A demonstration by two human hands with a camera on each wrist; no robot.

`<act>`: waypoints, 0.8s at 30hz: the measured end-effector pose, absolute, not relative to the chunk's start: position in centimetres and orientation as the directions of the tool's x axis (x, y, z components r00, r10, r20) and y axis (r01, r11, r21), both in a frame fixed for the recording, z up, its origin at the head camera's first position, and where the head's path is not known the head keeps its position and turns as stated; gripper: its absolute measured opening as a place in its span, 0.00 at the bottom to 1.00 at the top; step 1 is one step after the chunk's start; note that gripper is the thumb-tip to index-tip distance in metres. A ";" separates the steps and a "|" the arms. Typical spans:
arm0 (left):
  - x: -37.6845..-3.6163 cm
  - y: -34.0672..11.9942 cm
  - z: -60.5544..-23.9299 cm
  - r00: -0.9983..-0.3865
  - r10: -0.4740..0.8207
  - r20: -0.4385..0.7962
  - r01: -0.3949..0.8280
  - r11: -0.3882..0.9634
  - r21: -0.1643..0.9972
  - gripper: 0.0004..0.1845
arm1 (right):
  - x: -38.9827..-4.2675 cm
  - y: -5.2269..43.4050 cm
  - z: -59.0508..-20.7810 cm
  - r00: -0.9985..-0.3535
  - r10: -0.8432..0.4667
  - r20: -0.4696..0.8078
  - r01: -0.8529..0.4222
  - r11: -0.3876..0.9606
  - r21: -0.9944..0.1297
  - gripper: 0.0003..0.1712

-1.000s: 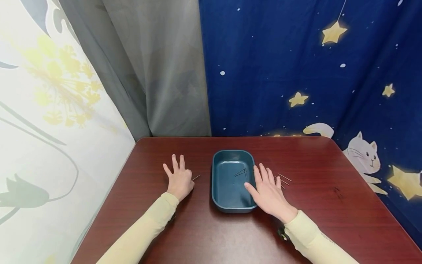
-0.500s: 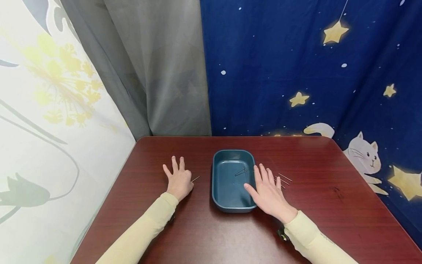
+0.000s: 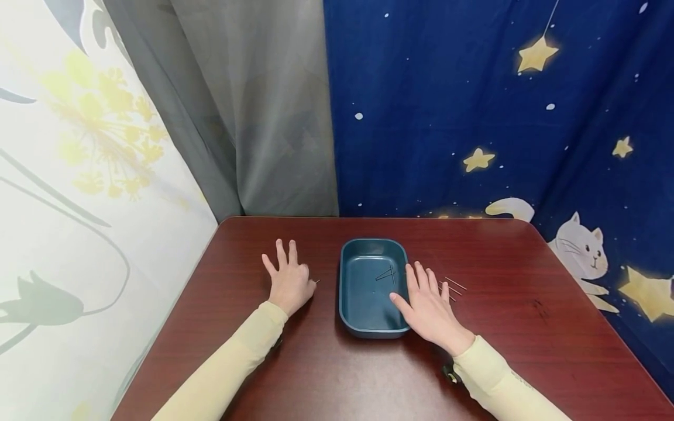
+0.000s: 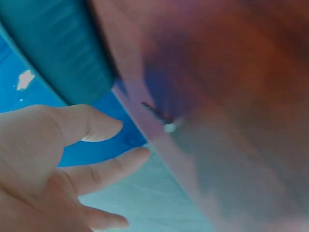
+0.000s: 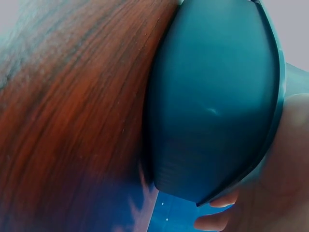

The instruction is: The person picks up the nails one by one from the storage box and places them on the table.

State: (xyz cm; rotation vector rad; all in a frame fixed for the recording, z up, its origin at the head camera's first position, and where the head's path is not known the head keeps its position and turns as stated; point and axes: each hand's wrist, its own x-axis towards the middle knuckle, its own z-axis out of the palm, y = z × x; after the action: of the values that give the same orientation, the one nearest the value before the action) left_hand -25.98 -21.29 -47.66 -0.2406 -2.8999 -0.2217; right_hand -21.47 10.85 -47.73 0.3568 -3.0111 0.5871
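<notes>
My left hand (image 3: 288, 284) is low over the table left of the tray, its index finger bent and the others spread. A thin nail (image 4: 156, 115) with a flat pale head lies on the table just ahead of the thumb and finger, which stand apart in the left wrist view. From above, the hand hides most of this nail. My right hand (image 3: 429, 310) lies with straight fingers across the right rim of a blue-green tray (image 3: 372, 310). A few dark nails (image 3: 384, 275) rest crossed on the tray floor.
Several silvery nails (image 3: 455, 283) lie on the reddish wooden table (image 3: 526, 327) to the right of the tray, partly covered by the right fingers. A grey curtain (image 3: 279, 117) and a blue starry curtain (image 3: 421, 105) hang behind the far edge.
My left hand has shifted slightly forward and to the right, covering more of the nail beside it. The right hand and the tray stay in place.
</notes>
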 end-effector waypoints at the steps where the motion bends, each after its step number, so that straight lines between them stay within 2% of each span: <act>1: -26.0 -21.1 -47.3 -0.956 0.147 0.253 0.184 0.974 0.131 0.10 | -21.5 10.9 -47.8 -0.972 -0.214 0.097 -0.235 0.901 -0.364 0.52; 6: -26.5 -19.5 -46.1 -0.931 0.152 0.331 0.213 0.964 0.157 0.14 | -21.5 10.8 -48.0 -0.974 -0.206 0.093 -0.226 0.902 -0.367 0.52; 14: -27.5 -15.9 -44.7 -0.897 0.191 0.398 0.284 0.940 0.191 0.12 | -21.6 10.7 -48.0 -0.973 -0.210 0.096 -0.231 0.903 -0.361 0.52; 20: -28.1 -12.8 -44.5 -0.886 0.251 0.391 0.328 0.933 0.146 0.18 | -21.6 10.8 -47.9 -0.971 -0.216 0.099 -0.238 0.904 -0.354 0.52; 24: -28.5 -10.9 -45.0 -0.876 0.315 0.365 0.374 0.921 0.105 0.17 | -21.6 10.8 -48.0 -0.971 -0.219 0.099 -0.240 0.904 -0.355 0.51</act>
State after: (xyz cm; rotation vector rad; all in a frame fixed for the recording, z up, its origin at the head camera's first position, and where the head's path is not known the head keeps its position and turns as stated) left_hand -28.49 -10.95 -45.02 -0.5065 -2.7367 -0.2447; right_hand -21.59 10.79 -47.96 0.3625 -3.0090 0.5726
